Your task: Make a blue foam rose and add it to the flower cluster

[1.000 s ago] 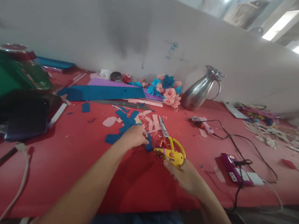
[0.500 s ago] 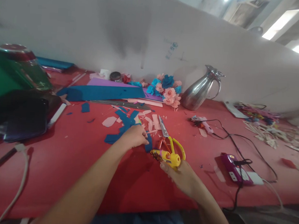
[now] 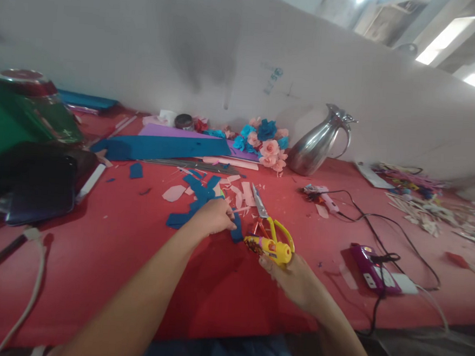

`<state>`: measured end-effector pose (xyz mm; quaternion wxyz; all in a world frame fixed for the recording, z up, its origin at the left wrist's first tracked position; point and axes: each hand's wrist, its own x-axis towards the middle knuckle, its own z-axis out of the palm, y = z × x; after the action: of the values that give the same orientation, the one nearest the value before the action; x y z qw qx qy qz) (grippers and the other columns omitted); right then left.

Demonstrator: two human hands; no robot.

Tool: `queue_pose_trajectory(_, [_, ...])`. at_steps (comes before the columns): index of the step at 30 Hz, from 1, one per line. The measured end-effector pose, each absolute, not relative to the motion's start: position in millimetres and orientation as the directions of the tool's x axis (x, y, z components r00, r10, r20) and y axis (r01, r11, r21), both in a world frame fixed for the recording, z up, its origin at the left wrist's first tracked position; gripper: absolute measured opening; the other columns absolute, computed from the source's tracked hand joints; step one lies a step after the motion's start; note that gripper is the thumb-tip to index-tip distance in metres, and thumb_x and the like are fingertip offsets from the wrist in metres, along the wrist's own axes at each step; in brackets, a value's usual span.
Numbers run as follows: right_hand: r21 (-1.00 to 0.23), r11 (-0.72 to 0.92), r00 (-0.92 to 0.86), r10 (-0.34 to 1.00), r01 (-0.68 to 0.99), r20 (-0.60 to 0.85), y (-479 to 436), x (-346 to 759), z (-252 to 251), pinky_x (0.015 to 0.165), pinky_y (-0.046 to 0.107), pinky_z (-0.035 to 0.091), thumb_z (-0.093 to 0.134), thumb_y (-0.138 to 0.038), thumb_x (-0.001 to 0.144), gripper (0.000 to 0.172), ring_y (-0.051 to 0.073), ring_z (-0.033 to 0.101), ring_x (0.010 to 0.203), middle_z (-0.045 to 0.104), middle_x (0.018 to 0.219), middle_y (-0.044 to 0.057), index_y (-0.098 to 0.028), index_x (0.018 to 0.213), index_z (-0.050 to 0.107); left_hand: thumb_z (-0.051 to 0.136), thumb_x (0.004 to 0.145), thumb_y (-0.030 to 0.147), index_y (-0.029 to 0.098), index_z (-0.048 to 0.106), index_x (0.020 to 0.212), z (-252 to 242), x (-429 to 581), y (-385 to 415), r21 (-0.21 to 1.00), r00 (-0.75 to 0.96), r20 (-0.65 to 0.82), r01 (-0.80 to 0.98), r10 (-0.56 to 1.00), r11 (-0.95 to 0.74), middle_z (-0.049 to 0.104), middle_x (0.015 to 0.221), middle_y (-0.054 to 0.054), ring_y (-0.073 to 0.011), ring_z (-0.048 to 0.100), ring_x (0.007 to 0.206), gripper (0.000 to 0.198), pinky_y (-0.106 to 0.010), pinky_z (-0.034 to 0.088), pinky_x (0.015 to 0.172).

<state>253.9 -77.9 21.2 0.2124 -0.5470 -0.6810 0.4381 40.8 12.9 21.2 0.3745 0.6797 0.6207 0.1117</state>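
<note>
My left hand [image 3: 216,217] rests low over a pile of cut paper, its fingertips pinched on a small blue paper strip [image 3: 237,231]. Other blue paper pieces [image 3: 198,194] lie beneath and behind that hand. My right hand [image 3: 291,276] is wrapped round a yellow plastic tool [image 3: 271,248] with a dark patterned label and a round hollow end; its exact kind is unclear. The tool's narrow end points left, just right of the blue strip. Scissors [image 3: 262,204] with yellow handles lie open behind the tool, blades pointing away.
Pink scraps [image 3: 248,194] lie beyond the left hand. Farther back are paper flowers [image 3: 268,142], a metal jug [image 3: 315,143] and a long blue sheet [image 3: 162,148]. On the right, black cords run round a purple device [image 3: 371,269]. A dark phone-like object [image 3: 43,189] lies left.
My right hand has shifted slightly right with the yellow tool, drawing its tip away from the blue strip. The left hand has stayed nearly still.
</note>
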Motion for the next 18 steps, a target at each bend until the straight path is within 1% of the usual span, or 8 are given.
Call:
queue_pose_trajectory(3, [-0.828,-0.004,-0.296,0.933,0.561,-0.205,-77.9,253.9,21.0,0.063,0.032,0.046,0.055,-0.046,0.083,0.038,0.022,0.061,0.068,0.071,0.083,0.001,-0.032,0.117,0.063,0.069,0.056,0.02,0.019,0.066,0.057,21.5,40.4,13.4,0.644,0.216,-0.311,0.764,0.925,0.038,0.066,0.063,-0.002,-0.0168,0.058,0.063,0.003,-0.025,0.035,0.056])
queue_pose_trajectory(7, [-0.846,0.018,-0.276,0.949,0.532,-0.154,-78.1,254.7,22.7,0.075,0.035,0.048,0.06,-0.043,0.08,0.035,0.027,0.064,0.086,0.072,0.087,0.003,-0.031,0.112,0.067,0.069,0.057,0.02,0.019,0.066,0.057,23.5,40.5,12.6,0.633,0.218,-0.309,0.774,0.926,0.029,0.066,0.063,-0.003,-0.0171,0.058,0.063,0.004,-0.026,0.035,0.056])
queue_pose_trajectory(10, [-0.838,0.027,-0.267,0.953,0.545,-0.143,-78.7,256.0,25.1,0.079,0.036,0.049,0.059,-0.042,0.08,0.034,0.028,0.063,0.094,0.072,0.089,0.004,-0.03,0.111,0.068,0.069,0.057,0.02,0.019,0.067,0.058,24.2,40.6,11.8,0.629,0.222,-0.306,0.777,0.926,0.022,0.067,0.065,-0.003,-0.0176,0.059,0.065,0.003,-0.026,0.035,0.057])
queue_pose_trajectory(15, [-0.802,0.129,-0.314,0.947,0.583,-0.076,-80.0,253.0,24.7,0.086,0.036,0.048,0.055,-0.041,0.083,0.037,0.027,0.061,0.102,0.072,0.099,0.003,-0.031,0.117,0.064,0.069,0.058,0.022,0.019,0.069,0.063,21.6,40.3,12.9,0.61,0.21,-0.322,0.792,0.923,0.033,0.068,0.067,-0.003,-0.0168,0.059,0.065,0.006,-0.025,0.036,0.056])
queue_pose_trajectory(18, [-0.772,0.16,-0.364,0.926,0.615,-0.097,-79.9,249.5,20.8,0.09,0.036,0.048,0.051,-0.042,0.086,0.04,0.025,0.061,0.104,0.071,0.101,0.002,-0.03,0.123,0.059,0.069,0.059,0.024,0.018,0.07,0.066,20.2,40.1,14.1,0.594,0.215,-0.329,0.804,0.92,0.025,0.067,0.067,-0.002,-0.0156,0.058,0.064,0.009,-0.024,0.036,0.056])
